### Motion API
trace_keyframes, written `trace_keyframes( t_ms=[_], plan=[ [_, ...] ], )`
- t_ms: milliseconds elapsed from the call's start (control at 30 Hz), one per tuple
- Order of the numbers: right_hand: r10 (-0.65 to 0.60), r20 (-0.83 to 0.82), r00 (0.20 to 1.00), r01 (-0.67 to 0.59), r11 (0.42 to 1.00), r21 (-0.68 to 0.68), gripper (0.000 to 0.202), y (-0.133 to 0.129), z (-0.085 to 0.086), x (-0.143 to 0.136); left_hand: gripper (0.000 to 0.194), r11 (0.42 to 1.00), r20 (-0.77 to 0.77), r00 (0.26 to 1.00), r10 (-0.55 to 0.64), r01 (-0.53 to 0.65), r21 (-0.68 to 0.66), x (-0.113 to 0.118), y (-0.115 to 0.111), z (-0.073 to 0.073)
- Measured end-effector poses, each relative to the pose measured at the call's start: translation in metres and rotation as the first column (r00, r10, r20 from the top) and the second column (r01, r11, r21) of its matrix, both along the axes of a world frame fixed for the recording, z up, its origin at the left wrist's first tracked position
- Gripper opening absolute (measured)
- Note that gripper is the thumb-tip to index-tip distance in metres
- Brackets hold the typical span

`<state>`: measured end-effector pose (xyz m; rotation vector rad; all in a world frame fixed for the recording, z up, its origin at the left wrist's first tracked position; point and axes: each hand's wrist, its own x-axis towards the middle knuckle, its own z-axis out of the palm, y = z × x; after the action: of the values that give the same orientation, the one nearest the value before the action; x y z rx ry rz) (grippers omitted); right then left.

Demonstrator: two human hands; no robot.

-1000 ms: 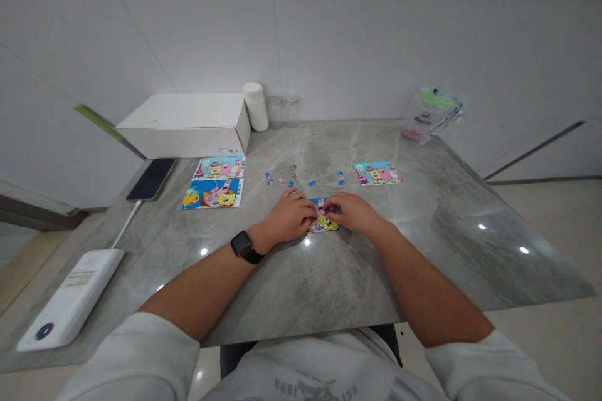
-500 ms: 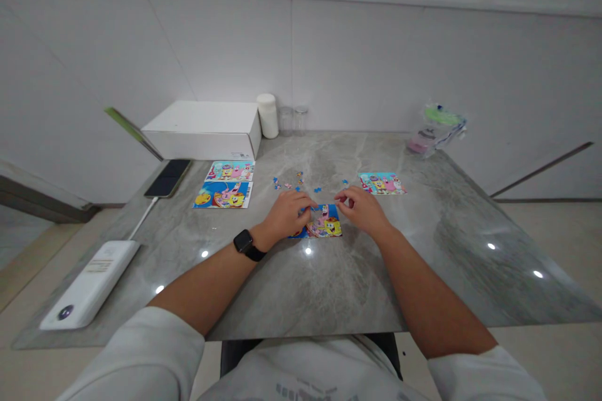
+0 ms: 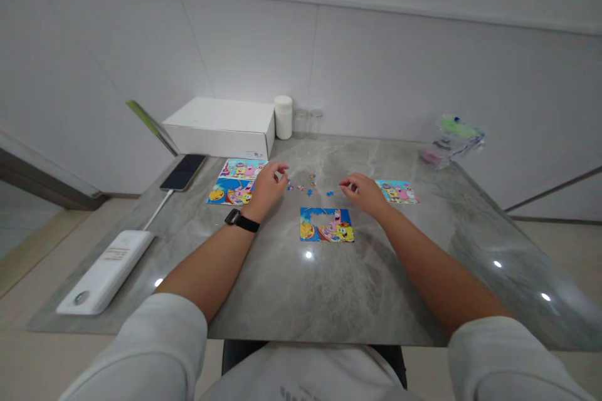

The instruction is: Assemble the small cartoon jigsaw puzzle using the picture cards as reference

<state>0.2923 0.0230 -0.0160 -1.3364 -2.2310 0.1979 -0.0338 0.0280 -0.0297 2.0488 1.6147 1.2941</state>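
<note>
A small cartoon jigsaw puzzle (image 3: 306, 232) lies flat in front of me, with a grey irregular gap in its upper middle. Beyond it are several loose jigsaw pieces (image 3: 310, 192), mostly blue and pink. Beside these pieces, at their left end, hovers my left hand (image 3: 268, 187), fingers apart and nothing visible in them. It partly covers a blue picture card (image 3: 228, 192). My right hand (image 3: 363, 193) is just right of the loose pieces, thumb and fingertips drawn close together. Whatever may be between those fingertips is too small to make out.
Another cartoon picture (image 3: 399, 192) lies right of my right hand, and one more card (image 3: 241, 168) at left. A phone (image 3: 184, 172) is cabled to a white power bank (image 3: 106, 272). Along the back stand a white box (image 3: 219, 131), white bottle (image 3: 283, 118), glass jars (image 3: 315, 124) and plastic bag (image 3: 454, 139).
Both hands have moved off the puzzle. My left hand has gone up and left toward the loose pieces; the right has gone slightly farther from me. The camera view has shifted a little.
</note>
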Motion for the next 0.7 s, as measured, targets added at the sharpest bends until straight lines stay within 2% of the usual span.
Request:
trace_keyframes(
  t_ms=[133,267,400,533,700],
  plan=[
    [0.029,0.033,0.999,-0.032,0.997,0.076,0.018,0.018,-0.022,0.0,0.021,1.0,-0.142,0.99,0.013,-0.012,0.008,-0.009,0.005,-0.012],
    [0.024,-0.016,1.0,-0.022,0.988,0.156,0.023,0.015,-0.035,0.006,0.015,0.995,-0.268,0.959,0.094,-0.102,-0.017,-0.008,0.004,-0.015],
    [0.006,-0.059,0.998,0.004,0.987,0.158,0.024,0.01,-0.036,0.009,0.017,0.986,-0.375,0.916,0.142,-0.164,-0.028,-0.003,0.0,-0.016],
    [0.0,-0.068,0.998,0.008,0.993,0.118,0.024,0.009,-0.036,0.005,0.021,0.985,-0.445,0.888,0.118,-0.162,-0.063,0.002,-0.005,-0.015],
    [0.018,-0.065,0.998,-0.013,0.997,0.081,0.024,0.01,-0.035,0.004,0.037,0.981,-0.516,0.853,0.075,-0.157,-0.117,0.002,-0.006,-0.015]
  ],
)
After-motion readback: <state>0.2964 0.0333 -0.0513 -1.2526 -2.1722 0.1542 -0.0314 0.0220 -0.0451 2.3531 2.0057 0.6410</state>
